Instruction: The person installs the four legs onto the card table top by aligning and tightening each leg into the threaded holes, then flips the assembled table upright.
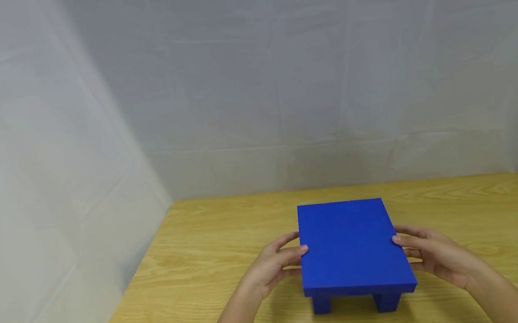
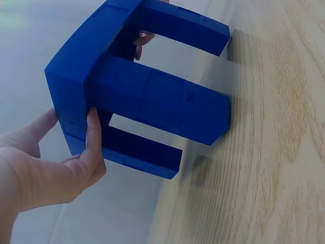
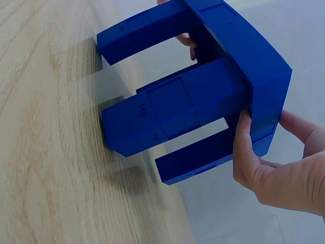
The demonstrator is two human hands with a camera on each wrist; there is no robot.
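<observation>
Standing on a light wooden worktop [image 1: 203,259], a blue table-shaped block [image 1: 349,245] sits a little right of the middle, its flat top uppermost and its thick legs [image 1: 322,304] pointing down to the wood; the left hand [image 1: 272,265] grips the block's left edge, thumb on the top face and fingers curled beneath the slab; the right hand [image 1: 434,255] grips the opposite edge in the same way, thumb over the rim and fingers tucked under; the two hands face each other across the block.

From the left wrist view the block [image 2: 147,96] shows its underside, square legs reaching toward the worktop [image 2: 274,152], and the left hand [image 2: 56,162] pinches the slab's edge between thumb and fingers [image 2: 94,137]; whether the legs touch the wood here I cannot tell, though a shadow lies just under them; from the right wrist view the right hand [image 3: 274,168] clamps the slab's rim likewise, with embossed numbers on one leg [image 3: 152,122] and the worktop [image 3: 45,152] close below.

Pale grey sheeting [image 1: 275,69] hangs behind the worktop and at both sides, creased in places.
</observation>
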